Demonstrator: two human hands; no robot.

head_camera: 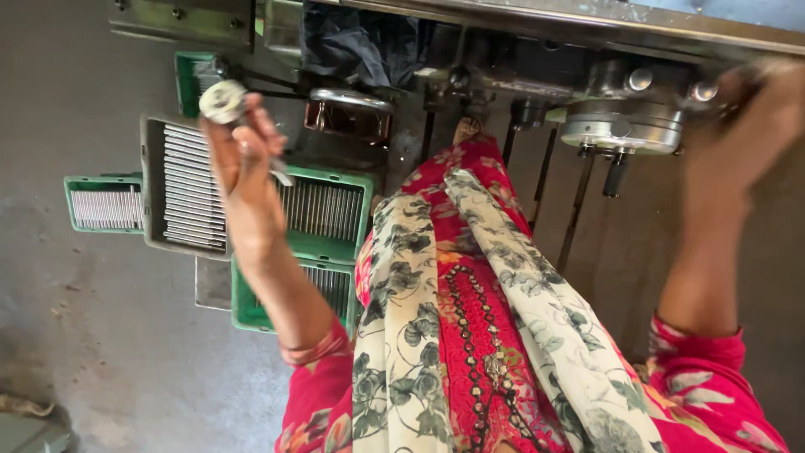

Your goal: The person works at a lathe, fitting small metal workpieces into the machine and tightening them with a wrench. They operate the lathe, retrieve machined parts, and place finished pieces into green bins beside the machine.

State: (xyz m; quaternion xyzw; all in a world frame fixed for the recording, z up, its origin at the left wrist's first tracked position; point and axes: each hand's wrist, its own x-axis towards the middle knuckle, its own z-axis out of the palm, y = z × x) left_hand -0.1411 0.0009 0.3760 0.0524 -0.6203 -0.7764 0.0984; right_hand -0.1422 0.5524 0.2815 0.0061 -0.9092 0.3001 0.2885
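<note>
Two hands — left [243,155] pinching a round metal part [222,101], right [750,109] blurred, grip unclear — at the machine [620,126].

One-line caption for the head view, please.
Left hand lifts a round metal part above green trays of metal strips; right hand reaches the machine.

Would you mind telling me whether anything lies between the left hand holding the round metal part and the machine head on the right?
The left hand grips the round metal part up over the trays. Between it and the machine head hang a dark cloth and a metal clamp; whether they actually block the way cannot be told.
</note>
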